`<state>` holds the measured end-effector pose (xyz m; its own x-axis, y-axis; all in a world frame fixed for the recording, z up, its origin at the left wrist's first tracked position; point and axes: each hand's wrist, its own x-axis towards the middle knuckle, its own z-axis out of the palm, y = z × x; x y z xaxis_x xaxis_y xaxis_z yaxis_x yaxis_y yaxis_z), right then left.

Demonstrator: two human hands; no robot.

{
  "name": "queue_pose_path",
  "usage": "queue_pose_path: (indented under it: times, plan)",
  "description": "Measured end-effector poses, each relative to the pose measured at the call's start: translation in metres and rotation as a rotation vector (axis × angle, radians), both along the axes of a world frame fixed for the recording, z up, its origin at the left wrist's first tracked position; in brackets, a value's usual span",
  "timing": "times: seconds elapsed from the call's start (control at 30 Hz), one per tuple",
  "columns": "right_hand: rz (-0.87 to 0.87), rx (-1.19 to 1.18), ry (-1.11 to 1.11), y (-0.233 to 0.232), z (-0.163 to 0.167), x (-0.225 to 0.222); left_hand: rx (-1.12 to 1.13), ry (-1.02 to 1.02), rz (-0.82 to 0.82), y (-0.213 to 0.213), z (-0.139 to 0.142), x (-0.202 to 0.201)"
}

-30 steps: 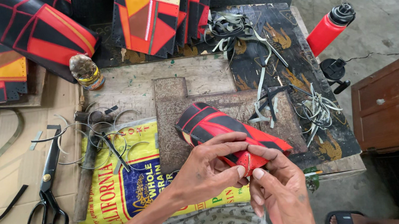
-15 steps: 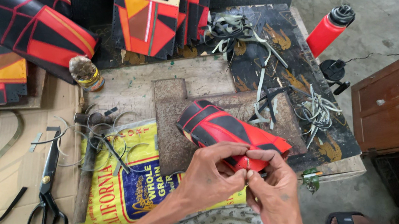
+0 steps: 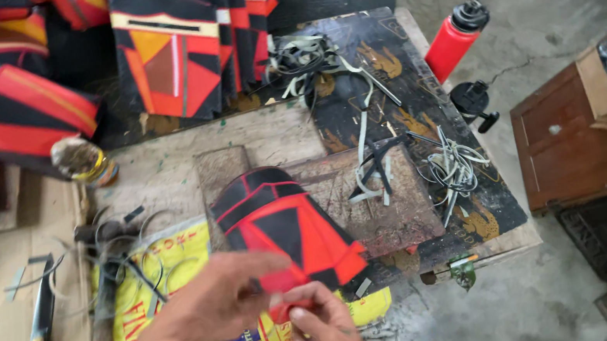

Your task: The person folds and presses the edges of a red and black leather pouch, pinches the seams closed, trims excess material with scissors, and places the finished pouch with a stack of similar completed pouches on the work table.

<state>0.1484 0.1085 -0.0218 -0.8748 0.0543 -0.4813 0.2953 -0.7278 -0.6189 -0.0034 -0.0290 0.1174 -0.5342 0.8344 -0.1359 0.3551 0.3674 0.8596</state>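
Head view: the left hand [image 3: 208, 308] and right hand [image 3: 325, 332] meet at the near edge of a red-and-black patterned piece [image 3: 288, 231] lying on the bench [image 3: 163, 173]. The left grip pinches that edge. The right fingers are pressed together on a small red bit just below it. A yellow sack [image 3: 175, 265] lies under the piece, with scissors [image 3: 40, 338] to the left. A red bottle [image 3: 454, 37] stands well apart on the floor.

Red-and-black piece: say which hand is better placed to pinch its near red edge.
Right, probably. The right hand has fingertips at the near edge of the red-and-black piece; the left hand lies flatter, over its left side.
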Motion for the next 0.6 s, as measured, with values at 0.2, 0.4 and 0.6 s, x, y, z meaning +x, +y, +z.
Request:
queue_pose_path:
  times: [0.2, 0.4, 0.6]
  plan:
    - [0.085, 0.093, 0.067, 0.005, -0.048, -0.018, 0.152, 0.099, 0.14, 0.095, -0.048, -0.045]
    - [-0.071, 0.038, 0.104, -0.003, -0.092, -0.004, -0.019, 0.18, 0.275, 0.204, -0.137, -0.093]
    - [0.12, 0.303, 0.128, 0.047, -0.098, 0.038, -0.002, 0.138, 0.34, 0.224, -0.183, -0.105]
